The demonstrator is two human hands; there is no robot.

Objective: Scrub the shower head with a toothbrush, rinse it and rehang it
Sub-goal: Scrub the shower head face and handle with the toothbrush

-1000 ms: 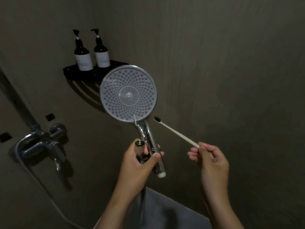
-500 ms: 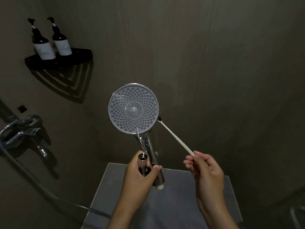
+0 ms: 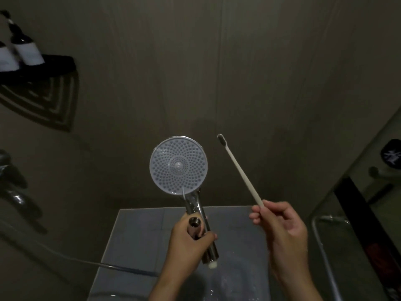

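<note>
The round chrome shower head (image 3: 178, 166) faces me with its pale dotted spray plate, held upright in the middle of the view. My left hand (image 3: 188, 242) grips its chrome handle together with the threaded end of the hose (image 3: 194, 222). My right hand (image 3: 282, 227) pinches the lower end of a white toothbrush (image 3: 240, 172). Its dark bristle head (image 3: 221, 139) points up and left, apart from the spray plate's right edge.
A black corner shelf (image 3: 54, 66) with two dark pump bottles (image 3: 23, 48) hangs at the upper left. The chrome mixer tap (image 3: 13, 181) is on the left wall, and the hose (image 3: 86, 260) runs from it. A grey tiled floor (image 3: 138, 235) lies below. A glass panel and chrome rail (image 3: 325, 257) stand at right.
The view has tilted down and right, so the shelf and tap slid left. The toothbrush head has moved up and away from the spray plate's right edge.
</note>
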